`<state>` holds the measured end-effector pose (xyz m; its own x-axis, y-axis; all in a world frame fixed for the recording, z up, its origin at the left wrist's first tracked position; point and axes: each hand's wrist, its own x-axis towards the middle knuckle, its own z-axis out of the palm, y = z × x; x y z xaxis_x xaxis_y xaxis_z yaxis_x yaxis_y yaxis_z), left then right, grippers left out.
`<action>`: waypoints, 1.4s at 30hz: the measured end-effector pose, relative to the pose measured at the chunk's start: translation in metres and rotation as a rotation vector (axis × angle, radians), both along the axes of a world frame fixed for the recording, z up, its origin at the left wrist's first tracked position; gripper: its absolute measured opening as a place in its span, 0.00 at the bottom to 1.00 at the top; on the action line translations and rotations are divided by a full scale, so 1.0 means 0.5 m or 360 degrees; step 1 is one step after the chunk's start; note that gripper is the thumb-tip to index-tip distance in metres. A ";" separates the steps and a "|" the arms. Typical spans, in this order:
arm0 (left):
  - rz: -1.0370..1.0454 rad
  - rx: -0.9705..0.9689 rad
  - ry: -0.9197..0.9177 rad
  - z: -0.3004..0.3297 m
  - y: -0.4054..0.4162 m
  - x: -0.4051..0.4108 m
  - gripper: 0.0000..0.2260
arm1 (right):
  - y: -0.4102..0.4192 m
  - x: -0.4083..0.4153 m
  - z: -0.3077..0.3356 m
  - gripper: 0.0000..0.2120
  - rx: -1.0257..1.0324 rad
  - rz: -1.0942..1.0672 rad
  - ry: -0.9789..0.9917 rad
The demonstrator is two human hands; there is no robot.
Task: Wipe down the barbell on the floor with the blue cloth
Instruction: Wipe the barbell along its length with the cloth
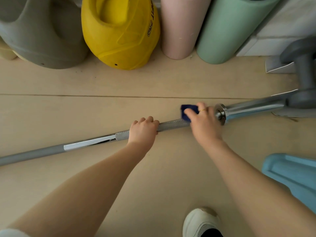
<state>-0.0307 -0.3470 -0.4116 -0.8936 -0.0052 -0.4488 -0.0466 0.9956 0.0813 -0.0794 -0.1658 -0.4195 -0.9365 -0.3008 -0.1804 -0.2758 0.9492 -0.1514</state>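
Observation:
A long steel barbell (89, 142) lies on the pale wooden floor, running from the lower left up to the right. Its chrome collar (220, 113) and sleeve sit at the right. My left hand (142, 130) grips the knurled part of the bar near its middle. My right hand (203, 121) holds the dark blue cloth (185, 112) wrapped over the bar just left of the collar. Only a small part of the cloth shows past my fingers.
Along the wall stand a grey shape (42, 31), a yellow shape (119, 31), a pink roller (179, 26) and a green roller (230, 28). A grey dumbbell (304, 74) rests by the bar's right end. A light blue object (294, 175) and my white shoe (201, 223) are near.

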 end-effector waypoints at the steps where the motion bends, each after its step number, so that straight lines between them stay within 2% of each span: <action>1: 0.0007 0.0001 -0.0006 0.001 -0.001 -0.003 0.13 | 0.022 -0.014 -0.001 0.12 0.0035 -0.0136 0.0045; 3: 0.0011 -0.0004 -0.0012 0.002 -0.001 -0.007 0.12 | 0.037 -0.026 0.002 0.12 0.0015 -0.0388 0.0112; 5: 0.0013 -0.0007 -0.0021 0.004 -0.001 -0.006 0.13 | 0.008 -0.014 0.004 0.11 -0.0026 -0.0421 0.0083; 9: -0.0005 -0.0018 -0.0035 0.006 -0.002 -0.005 0.13 | -0.052 0.024 0.005 0.17 -0.0085 0.0032 0.0051; 11: -0.0010 -0.0002 -0.0047 0.007 -0.003 -0.008 0.12 | -0.032 0.005 0.008 0.15 -0.0094 0.0096 -0.0033; 15: -0.0003 0.0031 -0.0049 0.007 -0.006 -0.011 0.12 | 0.032 -0.033 0.012 0.14 0.0056 -0.0368 0.0069; 17: -0.0007 0.0043 -0.0052 0.006 -0.007 -0.008 0.13 | 0.007 -0.021 0.015 0.13 0.0050 -0.0402 0.0039; 22: -0.0011 0.0047 -0.0055 0.008 -0.007 -0.003 0.12 | -0.085 0.037 0.018 0.15 -0.0143 0.0052 -0.0094; 24: -0.0004 0.0072 -0.0055 0.009 -0.011 -0.002 0.12 | -0.068 0.027 0.019 0.16 -0.0072 0.0150 -0.0141; 28: 0.0051 0.0171 -0.0072 0.005 -0.048 0.013 0.17 | -0.032 -0.004 0.023 0.16 0.0130 -0.0364 -0.0086; 29: 0.0061 0.0183 -0.0080 0.004 -0.061 0.018 0.18 | -0.049 0.003 0.026 0.15 0.0119 -0.0381 -0.0098; 33: 0.0069 0.0181 -0.0096 0.007 -0.111 0.034 0.23 | -0.181 0.070 0.042 0.14 -0.0103 0.0006 -0.0192; 36: 0.0113 0.0193 -0.0130 0.017 -0.155 0.047 0.23 | -0.230 0.094 0.040 0.16 -0.0048 0.0477 -0.0285; 37: 0.0137 0.0200 -0.0143 0.020 -0.173 0.052 0.23 | -0.223 0.083 0.039 0.15 0.0006 0.0502 -0.0274; 42: 0.0200 0.0132 -0.0138 0.024 -0.246 0.094 0.19 | -0.188 0.055 0.036 0.14 0.0297 -0.0028 -0.0127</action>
<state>0.0161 -0.4698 -0.3995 -0.8460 -0.0742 -0.5280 -0.1807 0.9715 0.1530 -0.0520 -0.2597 -0.4015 -0.9217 -0.2391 -0.3055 -0.2533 0.9674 0.0070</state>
